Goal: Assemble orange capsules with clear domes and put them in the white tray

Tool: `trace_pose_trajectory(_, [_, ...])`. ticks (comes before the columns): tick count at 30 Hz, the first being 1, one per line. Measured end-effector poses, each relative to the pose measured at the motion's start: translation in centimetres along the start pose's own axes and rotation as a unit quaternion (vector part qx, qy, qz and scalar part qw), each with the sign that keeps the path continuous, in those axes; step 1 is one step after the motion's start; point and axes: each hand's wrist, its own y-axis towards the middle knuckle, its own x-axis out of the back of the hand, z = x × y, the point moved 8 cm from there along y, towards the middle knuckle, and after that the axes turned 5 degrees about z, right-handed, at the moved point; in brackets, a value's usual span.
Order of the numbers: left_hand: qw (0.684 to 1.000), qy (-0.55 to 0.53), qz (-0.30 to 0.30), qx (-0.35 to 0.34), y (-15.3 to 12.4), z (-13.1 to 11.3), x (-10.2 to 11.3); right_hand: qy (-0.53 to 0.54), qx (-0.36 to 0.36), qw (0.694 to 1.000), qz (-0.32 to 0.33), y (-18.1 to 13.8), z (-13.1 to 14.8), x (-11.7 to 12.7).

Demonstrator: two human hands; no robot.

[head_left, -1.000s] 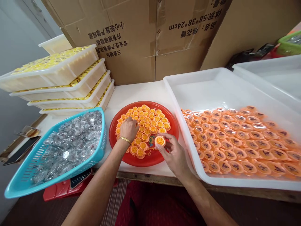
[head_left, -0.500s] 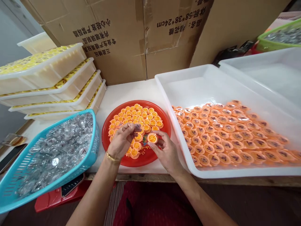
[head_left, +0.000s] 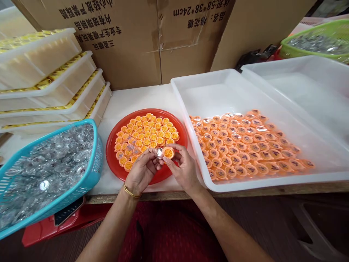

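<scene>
My left hand (head_left: 141, 170) pinches a small transparent plastic lid (head_left: 158, 153) between thumb and fingertips. In my right hand (head_left: 184, 169) is a small orange cup (head_left: 168, 153), its round opening facing up and filled with yellow-orange pellets. Lid and cup are side by side, their rims touching or nearly so. Both hands are over the front of a round red tray (head_left: 110, 160), where many similar filled orange cups (head_left: 146, 134) lie crowded together. A few transparent lids appear to lie on the cups at the left.
A blue basket (head_left: 95, 145) of transparent lids (head_left: 54, 163) stands at left, before stacked cream trays (head_left: 62, 78). At right, a white bin (head_left: 223, 186) holds rows of covered orange cups (head_left: 240, 145). A second white bin (head_left: 300, 78), green basket (head_left: 289, 51) and cardboard (head_left: 131, 65) stand behind.
My left hand has brought the lid rightward against or close beside the cup in my right hand. The whole view has shifted, so surroundings appear further left and slightly higher.
</scene>
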Motion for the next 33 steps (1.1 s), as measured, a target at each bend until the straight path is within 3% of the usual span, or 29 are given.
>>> trace_pose_trajectory(7, [0.995,0.098,-0.013,-0.033,0.2,-0.9,-0.1,-0.018,0.001,1.0,0.0,-0.1,-0.3,0.0])
trace_pose_trajectory(17, [0.996,0.066,-0.008,-0.058,-1.5,-1.4,-0.2,0.009,-0.019,1.0,-0.015,0.0,-0.9,0.3])
trace_pose_trajectory(25, [0.969,0.199,-0.032,-0.141,-2.2,-2.4,1.0,-0.004,-0.015,1.0,-0.014,0.0,-0.4,0.2])
trace_pose_trajectory(33, [0.951,0.259,-0.062,-0.155,-2.7,-3.1,0.5,0.007,-0.023,1.0,-0.003,0.0,-0.8,0.1])
